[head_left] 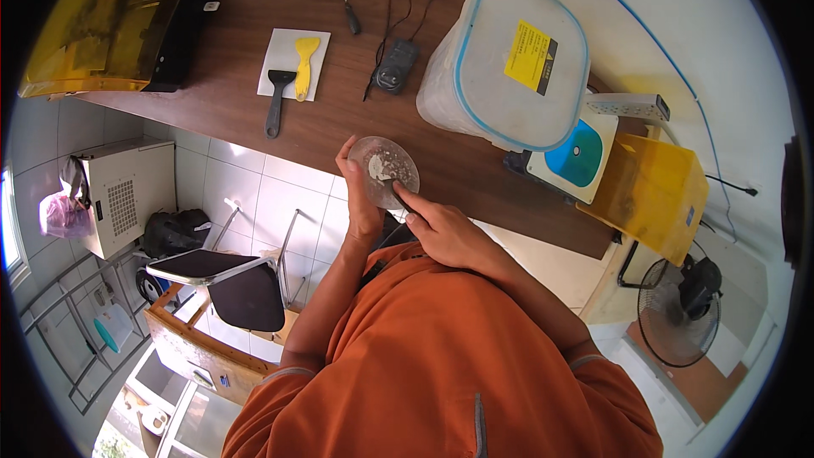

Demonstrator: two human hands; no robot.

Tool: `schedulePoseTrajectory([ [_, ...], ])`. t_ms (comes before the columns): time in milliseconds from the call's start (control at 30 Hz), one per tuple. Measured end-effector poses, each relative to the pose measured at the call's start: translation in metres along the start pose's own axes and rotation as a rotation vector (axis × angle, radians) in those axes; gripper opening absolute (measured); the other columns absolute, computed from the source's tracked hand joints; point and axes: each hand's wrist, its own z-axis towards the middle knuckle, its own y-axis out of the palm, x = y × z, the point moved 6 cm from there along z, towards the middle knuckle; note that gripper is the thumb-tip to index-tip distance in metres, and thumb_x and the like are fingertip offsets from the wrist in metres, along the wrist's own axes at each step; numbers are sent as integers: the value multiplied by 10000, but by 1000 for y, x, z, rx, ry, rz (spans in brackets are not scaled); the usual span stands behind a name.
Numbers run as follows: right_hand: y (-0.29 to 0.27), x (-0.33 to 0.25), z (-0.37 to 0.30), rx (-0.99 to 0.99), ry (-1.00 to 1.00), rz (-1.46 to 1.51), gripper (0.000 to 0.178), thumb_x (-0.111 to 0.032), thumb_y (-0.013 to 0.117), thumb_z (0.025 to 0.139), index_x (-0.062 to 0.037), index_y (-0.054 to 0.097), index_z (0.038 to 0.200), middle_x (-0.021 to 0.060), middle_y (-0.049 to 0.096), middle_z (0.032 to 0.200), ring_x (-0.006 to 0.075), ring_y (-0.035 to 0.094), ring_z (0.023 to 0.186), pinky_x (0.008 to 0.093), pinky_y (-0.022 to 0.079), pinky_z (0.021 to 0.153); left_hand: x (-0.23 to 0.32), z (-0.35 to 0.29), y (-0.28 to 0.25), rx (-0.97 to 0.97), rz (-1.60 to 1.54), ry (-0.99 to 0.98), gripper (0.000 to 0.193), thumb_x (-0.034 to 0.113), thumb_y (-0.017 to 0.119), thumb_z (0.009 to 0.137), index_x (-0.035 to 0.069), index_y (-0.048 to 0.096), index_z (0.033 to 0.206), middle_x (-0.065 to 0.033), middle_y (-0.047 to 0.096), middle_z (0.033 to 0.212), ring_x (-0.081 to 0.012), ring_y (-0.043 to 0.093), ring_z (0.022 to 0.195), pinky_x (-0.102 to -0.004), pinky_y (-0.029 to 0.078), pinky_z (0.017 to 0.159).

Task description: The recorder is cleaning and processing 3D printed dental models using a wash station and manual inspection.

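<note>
A translucent bowl (409, 164) of white material (378, 168) is gripped by the left hand (363, 202), a dark tool (398, 190) by the right hand (443, 232).

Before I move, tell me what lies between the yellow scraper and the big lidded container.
In the head view, a black corded device; a screwdriver lies farther back.
</note>
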Motion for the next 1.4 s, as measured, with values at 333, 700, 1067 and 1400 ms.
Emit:
schedulePoseTrajectory([
  [333, 2, 3, -1, -63, 57, -65, 549, -199, 477, 1070, -121, 399, 1608, 315, 669, 1250, 475, 650, 1150, 496, 489, 1011, 3, -1, 8, 114, -287, -305, 413, 381, 363, 1122, 99, 428, 1417, -173, 577, 1413, -278, 580, 1243, -428, 493, 1067],
  [700, 3, 4, -1, -82, 15, -68, 546, -219, 458, 1074, -127, 393, 1609, 314, 660, 1265, 484, 644, 1153, 510, 486, 1025, 16, -17, 17, 205, -320, -609, 624, 520, 359, 1093, 23, 516, 1437, -162, 626, 1315, -302, 607, 1220, -481, 490, 1062],
  [1067, -17, -5, -24, -197, 109, -190, 547, -224, 488, 1059, -106, 420, 1589, 295, 716, 1120, 463, 679, 1077, 516, 503, 998, -15, -53, 20, 152, -554, -803, 825, 684, 264, 1059, -4, 477, 1463, -201, 576, 1417, -358, 535, 1329, -541, 409, 1143],
  [1400, -23, -7, -45, -286, 219, -357, 527, -217, 487, 1051, -96, 447, 1562, 282, 722, 961, 471, 696, 923, 553, 529, 892, -35, -72, 38, 212, -583, -904, 862, 752, 291, 1037, 34, 472, 1479, -207, 547, 1443, -393, 531, 1339, -606, 422, 1142],
])
